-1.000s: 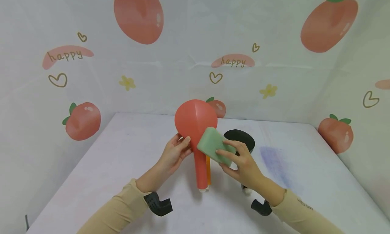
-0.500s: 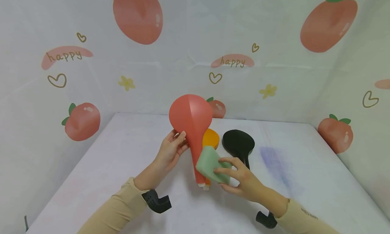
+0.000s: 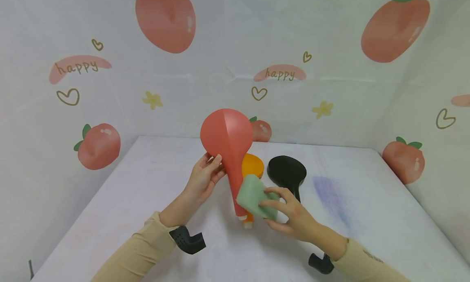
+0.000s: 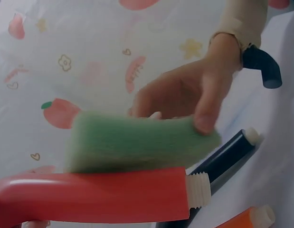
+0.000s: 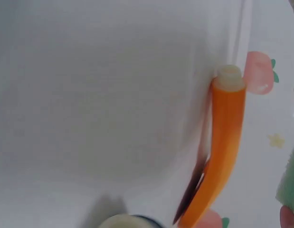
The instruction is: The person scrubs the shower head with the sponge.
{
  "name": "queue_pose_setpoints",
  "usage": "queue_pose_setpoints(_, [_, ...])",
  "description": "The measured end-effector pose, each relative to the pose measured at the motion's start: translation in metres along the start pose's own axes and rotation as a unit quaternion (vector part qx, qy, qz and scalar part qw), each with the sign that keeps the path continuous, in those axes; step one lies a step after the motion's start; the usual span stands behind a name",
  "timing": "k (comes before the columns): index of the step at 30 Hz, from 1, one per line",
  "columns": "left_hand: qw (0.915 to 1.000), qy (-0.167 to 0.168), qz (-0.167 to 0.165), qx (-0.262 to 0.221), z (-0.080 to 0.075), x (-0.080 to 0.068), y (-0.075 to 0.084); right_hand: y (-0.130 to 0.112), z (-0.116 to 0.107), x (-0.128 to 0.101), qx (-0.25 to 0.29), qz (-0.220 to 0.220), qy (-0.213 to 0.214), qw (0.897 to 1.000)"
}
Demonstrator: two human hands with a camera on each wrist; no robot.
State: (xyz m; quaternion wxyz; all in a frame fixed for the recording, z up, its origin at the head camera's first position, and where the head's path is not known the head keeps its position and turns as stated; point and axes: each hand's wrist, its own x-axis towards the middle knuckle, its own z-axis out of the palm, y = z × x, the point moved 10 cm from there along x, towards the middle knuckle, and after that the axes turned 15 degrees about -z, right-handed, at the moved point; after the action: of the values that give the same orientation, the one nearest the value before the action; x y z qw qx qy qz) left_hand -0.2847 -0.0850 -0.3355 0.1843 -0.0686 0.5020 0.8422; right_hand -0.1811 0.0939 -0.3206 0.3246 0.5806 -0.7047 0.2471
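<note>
My left hand grips a red shower head at its neck, thumb on the near side, with the round head up and the handle tilted down. Its white threaded end shows past the red handle in the left wrist view. A pale green sponge is pinched in my right hand between thumb and fingers. The sponge lies against the lower handle. In the right wrist view only a strip of the sponge shows at the right edge.
Behind the red one, an orange shower head lies partly hidden on the white table. To its right is a black shower head, its handle partly covered by my right hand. A printed cloth hangs behind the table.
The sponge has slid down from the red shower head's neck to its lower handle. My left hand has shifted the shower head slightly left and up, uncovering the orange one.
</note>
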Motion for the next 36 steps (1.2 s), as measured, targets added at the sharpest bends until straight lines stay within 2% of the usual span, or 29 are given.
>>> queue_pose_setpoints(9, [0.9998,-0.018,-0.005,-0.003,0.007,-0.003,-0.002,0.019,-0.007,0.005,0.008,0.098,0.062,0.993])
queue_pose_setpoints(15, [0.9995,-0.031,-0.004,-0.007,0.009,-0.002,-0.004,0.023,-0.004,0.006,0.025,0.137,0.073,0.988])
queue_pose_setpoints(30, [0.9996,-0.008,0.013,-0.024,0.002,-0.002,0.006,0.010,0.009,-0.005,0.051,0.139,0.051,0.988])
queue_pose_setpoints(36, [0.9996,0.002,0.020,-0.022,0.000,-0.003,0.010,0.002,0.008,-0.005,0.060,0.114,0.062,0.990])
